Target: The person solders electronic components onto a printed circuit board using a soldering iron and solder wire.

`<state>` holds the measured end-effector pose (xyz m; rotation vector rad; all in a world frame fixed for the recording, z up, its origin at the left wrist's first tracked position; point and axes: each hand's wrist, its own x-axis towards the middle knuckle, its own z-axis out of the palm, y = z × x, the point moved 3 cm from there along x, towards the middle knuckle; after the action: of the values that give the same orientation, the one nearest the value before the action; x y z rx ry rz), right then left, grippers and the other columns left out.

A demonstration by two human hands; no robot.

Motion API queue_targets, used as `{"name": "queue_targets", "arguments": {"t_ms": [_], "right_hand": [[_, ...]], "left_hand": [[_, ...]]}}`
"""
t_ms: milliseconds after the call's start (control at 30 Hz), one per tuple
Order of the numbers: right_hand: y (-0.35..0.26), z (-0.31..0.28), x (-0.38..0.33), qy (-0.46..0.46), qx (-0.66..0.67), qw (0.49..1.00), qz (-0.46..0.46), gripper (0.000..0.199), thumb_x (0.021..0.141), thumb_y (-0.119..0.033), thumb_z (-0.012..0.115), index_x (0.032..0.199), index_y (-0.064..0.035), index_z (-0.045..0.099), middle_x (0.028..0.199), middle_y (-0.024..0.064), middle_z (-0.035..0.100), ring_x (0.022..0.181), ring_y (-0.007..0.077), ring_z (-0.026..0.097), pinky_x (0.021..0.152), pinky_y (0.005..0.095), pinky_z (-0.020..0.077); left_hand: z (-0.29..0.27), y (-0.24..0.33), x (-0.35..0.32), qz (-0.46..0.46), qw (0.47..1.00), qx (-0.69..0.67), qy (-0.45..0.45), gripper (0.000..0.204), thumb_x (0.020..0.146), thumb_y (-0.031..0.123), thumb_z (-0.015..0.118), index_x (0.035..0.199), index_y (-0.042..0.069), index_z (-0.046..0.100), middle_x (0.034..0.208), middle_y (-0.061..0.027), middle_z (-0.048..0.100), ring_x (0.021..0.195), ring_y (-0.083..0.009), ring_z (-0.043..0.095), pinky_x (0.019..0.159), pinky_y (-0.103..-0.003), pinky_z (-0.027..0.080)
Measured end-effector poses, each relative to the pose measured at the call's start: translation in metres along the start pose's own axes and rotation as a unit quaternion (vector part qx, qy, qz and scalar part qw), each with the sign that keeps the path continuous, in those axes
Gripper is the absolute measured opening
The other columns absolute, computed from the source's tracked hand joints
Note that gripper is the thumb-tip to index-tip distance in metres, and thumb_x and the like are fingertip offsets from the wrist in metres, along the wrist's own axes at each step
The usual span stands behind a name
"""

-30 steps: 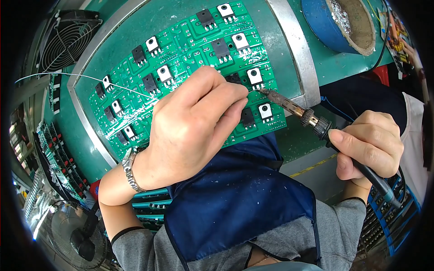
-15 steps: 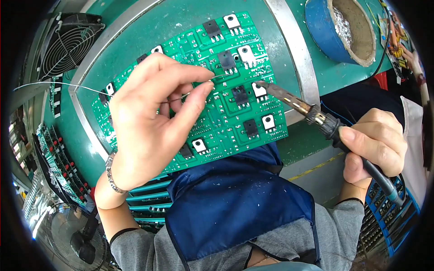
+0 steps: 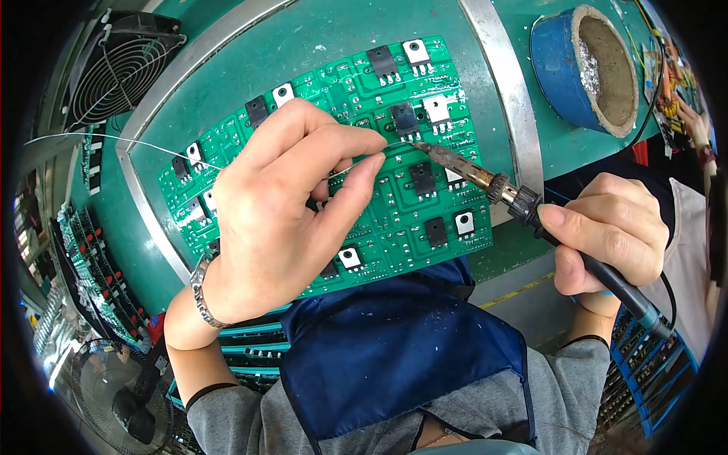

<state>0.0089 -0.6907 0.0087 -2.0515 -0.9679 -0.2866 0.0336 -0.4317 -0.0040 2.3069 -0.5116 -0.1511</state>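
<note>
Left hand [image 3: 280,212] moved right, pinching solder wire [image 3: 114,139] at soldering iron [image 3: 485,178] tip; right hand [image 3: 607,231] grips iron over green circuit board [image 3: 379,220].

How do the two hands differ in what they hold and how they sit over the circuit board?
The left hand lies over the green circuit board, pinching thin solder wire between thumb and fingers; the right hand stays off the board's right edge, fisted round the soldering iron. The left wrist has a metal bracelet; the right has none. Both aim at one spot.

The person wears a grey long-sleeved top [image 3: 250,421] with dark cuffs pushed up the forearms. A dark blue apron [image 3: 394,356], flecked with pale spots, covers the front. A metal bracelet [image 3: 200,292] circles the left wrist.
</note>
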Motion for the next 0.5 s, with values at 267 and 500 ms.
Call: {"name": "queue_targets", "arguments": {"t_ms": [267, 500], "right_hand": [[0.0009, 0.0021, 0.0017, 0.006, -0.001, 1.0, 0.008, 0.021, 0.082, -0.017, 0.079, 0.094, -0.0009, 0.077, 0.064, 0.004, 0.061, 0.047, 0.0141, 0.052, 0.04, 0.0249, 0.0384], [0.0004, 0.0016, 0.0016, 0.003, -0.005, 1.0, 0.005, 0.021, 0.08, -0.017, 0.079, 0.092, -0.0003, 0.077, 0.063, 0.0039, 0.06, 0.047, 0.0139, 0.052, 0.039, 0.0243, 0.0382]], "left_hand": [[0.0049, -0.0023, 0.0008, -0.002, 1.0, 0.007, -0.004, 0.018, 0.082, -0.004, 0.075, 0.097, 0.005, 0.075, 0.081, 0.0006, 0.057, 0.065, -0.0036, 0.049, 0.054, -0.02, 0.039], [0.0075, -0.0018, 0.0011, 0.011, 1.0, 0.013, -0.003, 0.017, 0.082, -0.004, 0.075, 0.097, 0.005, 0.075, 0.081, 0.0011, 0.057, 0.064, -0.0033, 0.048, 0.053, -0.019, 0.038]]}}
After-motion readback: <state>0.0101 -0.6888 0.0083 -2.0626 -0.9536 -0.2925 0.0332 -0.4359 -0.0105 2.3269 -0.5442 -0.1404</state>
